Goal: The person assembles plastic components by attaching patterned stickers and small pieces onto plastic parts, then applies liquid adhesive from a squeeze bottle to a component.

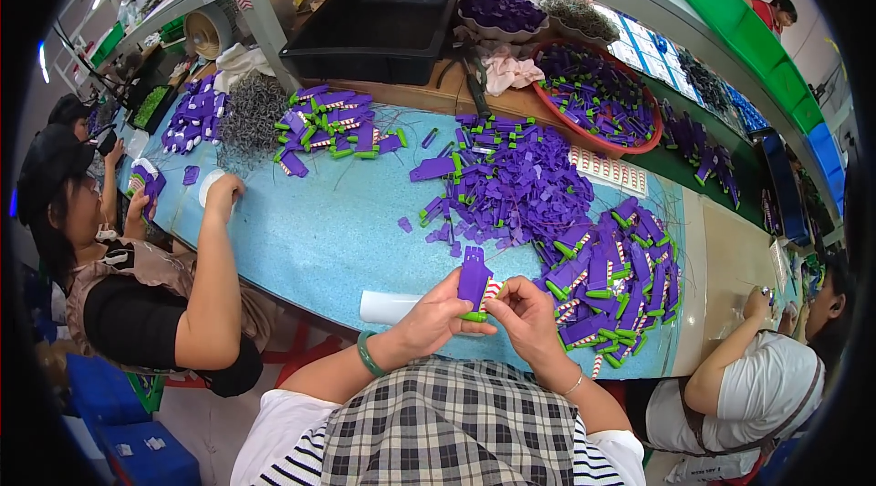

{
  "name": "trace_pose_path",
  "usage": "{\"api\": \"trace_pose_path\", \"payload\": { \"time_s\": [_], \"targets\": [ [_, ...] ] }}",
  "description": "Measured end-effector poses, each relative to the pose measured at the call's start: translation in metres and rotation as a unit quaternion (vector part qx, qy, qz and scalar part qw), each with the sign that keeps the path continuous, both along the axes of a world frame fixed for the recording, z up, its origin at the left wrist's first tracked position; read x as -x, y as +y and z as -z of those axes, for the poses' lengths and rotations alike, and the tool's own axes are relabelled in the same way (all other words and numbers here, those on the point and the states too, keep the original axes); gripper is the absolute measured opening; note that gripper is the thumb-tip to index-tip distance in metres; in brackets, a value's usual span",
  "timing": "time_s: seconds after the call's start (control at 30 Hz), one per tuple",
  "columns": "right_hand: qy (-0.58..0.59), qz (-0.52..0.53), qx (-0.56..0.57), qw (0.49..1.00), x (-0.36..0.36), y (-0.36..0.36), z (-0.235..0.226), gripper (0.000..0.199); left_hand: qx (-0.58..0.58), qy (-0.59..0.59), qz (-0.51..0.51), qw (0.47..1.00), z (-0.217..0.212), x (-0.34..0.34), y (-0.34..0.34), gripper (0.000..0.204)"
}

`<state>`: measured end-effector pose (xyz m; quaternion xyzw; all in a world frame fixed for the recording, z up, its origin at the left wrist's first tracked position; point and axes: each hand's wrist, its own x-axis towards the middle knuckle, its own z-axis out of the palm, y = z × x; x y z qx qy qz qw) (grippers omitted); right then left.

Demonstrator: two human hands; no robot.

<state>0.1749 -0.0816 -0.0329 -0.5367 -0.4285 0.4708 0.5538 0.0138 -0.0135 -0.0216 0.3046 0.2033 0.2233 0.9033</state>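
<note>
My left hand (432,314) is closed on a purple plastic part (474,278) with a bright green end, held upright over the table's near edge. Thumb and fingers of my right hand (532,320) pinch a red-and-white striped sticker (493,289) against the side of that part. How far the sticker lies flat on it is hidden by my fingertips. Just right of my right hand spreads a heap of purple-and-green parts bearing striped stickers (611,281). Beyond my hands lies a larger pile of loose purple pieces (511,180), some with green ends.
A white roll (388,306) lies by my left hand. Sticker sheets (607,170), a red basket of parts (646,141), pliers (476,89) and a black tray (365,66) stand farther back. Co-workers sit left (137,285) and right (762,376). A shelf frame (255,16) crosses above the table.
</note>
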Motion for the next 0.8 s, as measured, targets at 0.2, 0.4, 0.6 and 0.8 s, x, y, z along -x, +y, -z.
{"api": "trace_pose_path", "payload": {
  "time_s": [0.2,0.4,0.6,0.8],
  "targets": [
    [-0.016,0.019,-0.030,0.999,0.002,-0.002,0.005,0.013,0.004,-0.008,-0.001,1.000,-0.002,-0.001,-0.002,0.056],
    [-0.072,0.034,-0.054,0.995,0.004,-0.004,0.008,0.013,-0.178,0.082,0.011,0.981,0.002,-0.002,-0.005,0.038],
    [-0.228,0.076,-0.150,0.959,0.004,-0.002,-0.008,0.014,-0.190,0.052,0.012,0.980,0.005,-0.002,-0.008,0.026],
    [-0.314,0.084,-0.217,0.920,0.002,-0.001,-0.013,0.014,-0.221,0.031,0.008,0.975,0.015,-0.002,-0.013,0.025]
  ]
}}
